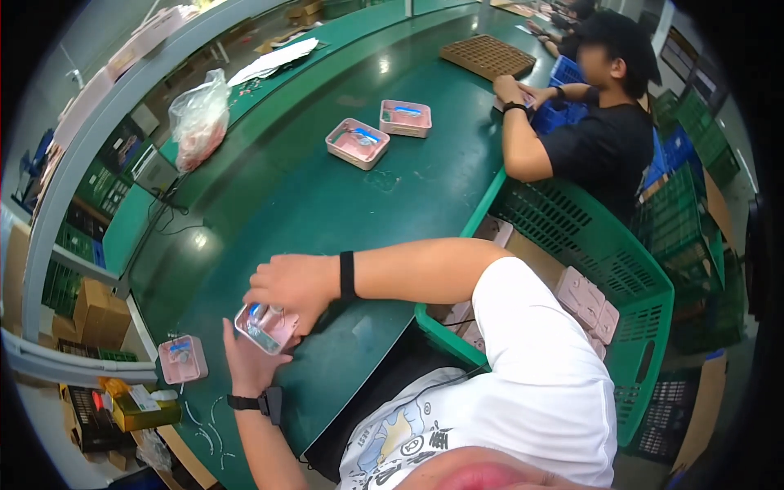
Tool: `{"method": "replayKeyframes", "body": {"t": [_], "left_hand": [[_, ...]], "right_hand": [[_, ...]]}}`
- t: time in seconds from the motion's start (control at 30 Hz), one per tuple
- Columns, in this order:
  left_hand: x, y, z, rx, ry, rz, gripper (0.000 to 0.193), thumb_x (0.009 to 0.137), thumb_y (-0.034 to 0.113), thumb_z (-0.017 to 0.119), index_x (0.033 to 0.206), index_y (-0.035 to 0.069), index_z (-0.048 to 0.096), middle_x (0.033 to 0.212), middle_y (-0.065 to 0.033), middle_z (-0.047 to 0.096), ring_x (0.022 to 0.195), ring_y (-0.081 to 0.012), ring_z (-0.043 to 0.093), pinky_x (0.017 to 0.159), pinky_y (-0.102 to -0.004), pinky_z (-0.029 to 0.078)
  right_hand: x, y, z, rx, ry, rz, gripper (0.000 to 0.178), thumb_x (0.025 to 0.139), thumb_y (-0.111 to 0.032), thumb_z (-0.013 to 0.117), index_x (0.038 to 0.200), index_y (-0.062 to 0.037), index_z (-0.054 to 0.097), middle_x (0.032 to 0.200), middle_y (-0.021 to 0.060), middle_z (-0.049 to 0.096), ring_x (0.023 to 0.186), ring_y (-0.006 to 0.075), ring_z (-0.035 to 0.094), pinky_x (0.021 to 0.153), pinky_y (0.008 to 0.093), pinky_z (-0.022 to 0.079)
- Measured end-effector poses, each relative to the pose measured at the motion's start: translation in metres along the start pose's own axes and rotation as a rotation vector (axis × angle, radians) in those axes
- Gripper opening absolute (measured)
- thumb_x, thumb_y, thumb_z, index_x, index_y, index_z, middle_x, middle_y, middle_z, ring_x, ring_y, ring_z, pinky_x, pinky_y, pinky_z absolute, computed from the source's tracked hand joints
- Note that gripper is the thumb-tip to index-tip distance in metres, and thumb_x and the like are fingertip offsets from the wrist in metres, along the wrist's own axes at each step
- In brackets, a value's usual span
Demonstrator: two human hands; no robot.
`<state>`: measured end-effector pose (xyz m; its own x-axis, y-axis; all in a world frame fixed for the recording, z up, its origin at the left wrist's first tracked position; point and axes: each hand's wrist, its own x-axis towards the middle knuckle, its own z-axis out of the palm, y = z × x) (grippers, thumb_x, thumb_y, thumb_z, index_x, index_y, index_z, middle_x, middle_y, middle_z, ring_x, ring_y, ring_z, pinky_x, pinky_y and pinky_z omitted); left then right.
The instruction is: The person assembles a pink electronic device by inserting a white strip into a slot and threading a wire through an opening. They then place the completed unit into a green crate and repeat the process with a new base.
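A small open pink plastic box (253, 339) is tilted above the green table, with blue and clear parts inside. Around its lower left side, the thumb and fingers of my left hand (249, 359) support it. Over its top edge curls my right hand (298, 282), fingers closed at the blue part; what they pinch is hidden. Another pink box (181, 376), holding a silvery round part, stands left of my left hand. Farther up the table sit two more pink boxes, the nearer one (347, 155) and the farther one (406, 129), both with blue and white parts inside.
At my right a green crate (625, 245) holds several pink cases (584, 298). Beyond it a co-worker in black handles something near a brown gridded tray (487, 55). A plastic bag (200, 114) stands far left; thin white strips (204, 437) lie near the table's left edge.
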<state>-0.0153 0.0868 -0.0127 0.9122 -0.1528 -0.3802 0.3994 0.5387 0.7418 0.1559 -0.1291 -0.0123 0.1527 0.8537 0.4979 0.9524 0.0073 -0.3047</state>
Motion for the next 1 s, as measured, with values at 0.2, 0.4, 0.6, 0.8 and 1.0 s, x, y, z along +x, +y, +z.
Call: {"method": "replayKeyframes", "body": {"t": [0.2,0.4,0.6,0.8,1.0], "left_hand": [[0.009,-0.016,-0.016,0.07,0.184,0.034,0.076,0.118,0.064,0.051,0.165,0.004,0.051,0.16,-0.0258,0.066,0.108,-0.0373,0.083,0.083,-0.0463,0.071],[0.006,-0.026,-0.031,0.166,0.107,0.081,0.064,0.121,0.051,0.053,0.164,0.004,0.052,0.157,-0.0278,0.068,0.112,-0.0336,0.082,0.09,-0.0448,0.07],[0.004,-0.024,-0.017,0.277,0.145,0.109,0.06,0.121,0.048,0.055,0.158,0.003,0.057,0.148,-0.0239,0.074,0.108,-0.0292,0.082,0.082,-0.0411,0.07],[0.002,-0.041,0.011,0.758,0.245,0.217,0.046,0.119,0.038,0.061,0.148,0.002,0.064,0.141,-0.0177,0.077,0.095,-0.0194,0.079,0.065,-0.0306,0.065],[0.006,-0.038,0.015,0.777,0.267,0.191,0.039,0.118,0.033,0.064,0.144,0.003,0.068,0.14,-0.017,0.077,0.091,-0.0162,0.078,0.061,-0.0284,0.062]], "right_hand": [[-0.019,0.074,-0.022,-0.365,0.053,0.565,0.087,0.066,-0.064,0.093,0.125,-0.0032,0.073,0.116,0.0184,0.074,0.111,0.0396,0.072,0.093,0.0491,0.057],[-0.041,0.12,-0.045,-0.605,0.213,0.973,0.085,0.072,-0.062,0.093,0.129,-0.0014,0.073,0.126,0.0184,0.069,0.126,0.0361,0.064,0.1,0.0487,0.056],[-0.046,0.123,-0.043,-0.607,0.355,1.079,0.081,0.075,-0.057,0.094,0.132,-0.0023,0.074,0.134,0.0185,0.067,0.132,0.0361,0.061,0.103,0.0521,0.056],[-0.043,0.13,-0.047,-0.642,0.326,1.085,0.076,0.079,-0.053,0.094,0.132,-0.0031,0.074,0.135,0.0181,0.066,0.137,0.0378,0.059,0.103,0.0534,0.055],[-0.048,0.143,-0.046,-0.804,0.463,1.073,0.065,0.082,-0.043,0.09,0.131,-0.0036,0.074,0.136,0.0188,0.065,0.14,0.0394,0.056,0.107,0.0556,0.05]]}}
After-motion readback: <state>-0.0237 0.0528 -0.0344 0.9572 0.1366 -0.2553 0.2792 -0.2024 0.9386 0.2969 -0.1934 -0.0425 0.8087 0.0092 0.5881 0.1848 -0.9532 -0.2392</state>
